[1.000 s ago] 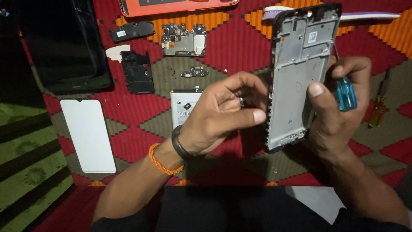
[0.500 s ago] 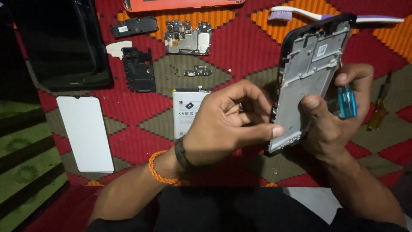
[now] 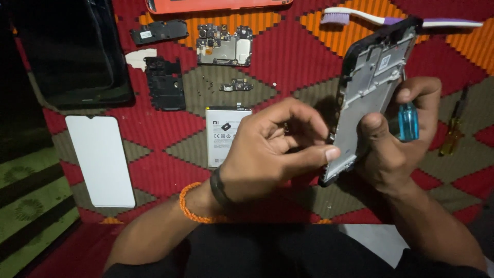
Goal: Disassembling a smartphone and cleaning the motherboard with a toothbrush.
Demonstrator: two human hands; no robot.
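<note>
A person sits over a red, orange and grey patterned woven mat [image 3: 170, 170] strewn with phone parts; the right hand [image 3: 396, 149] grips a stripped phone frame [image 3: 368, 98], tilted and lifted clear of the mat, thumb across its inner face; the same hand also pinches a small blue-handled screwdriver [image 3: 408, 121] behind the frame. The left hand [image 3: 272, 154] meets the frame's lower left edge, forefinger straight along it, other fingers [image 3: 293, 116] curled as if pinching something too small to make out.

Risks, as a judgement: the right hand carries two things, so the frame could slip or twist; a tiny part could drop and vanish in the weave; the loose screws [image 3: 206, 85] near the circuit board [image 3: 225, 45] could scatter if knocked.

Labels: the white rectangular battery [image 3: 226, 134] just left of the left hand bears a small dark square mark and rows of grey print; a small white sticker sits near the frame's top; the black cover piece [image 3: 158, 32] at upper left carries a little white label. A white screen-shaped sheet [image 3: 103, 159] lies far left, a toothbrush [image 3: 360, 16] at the top.
</note>
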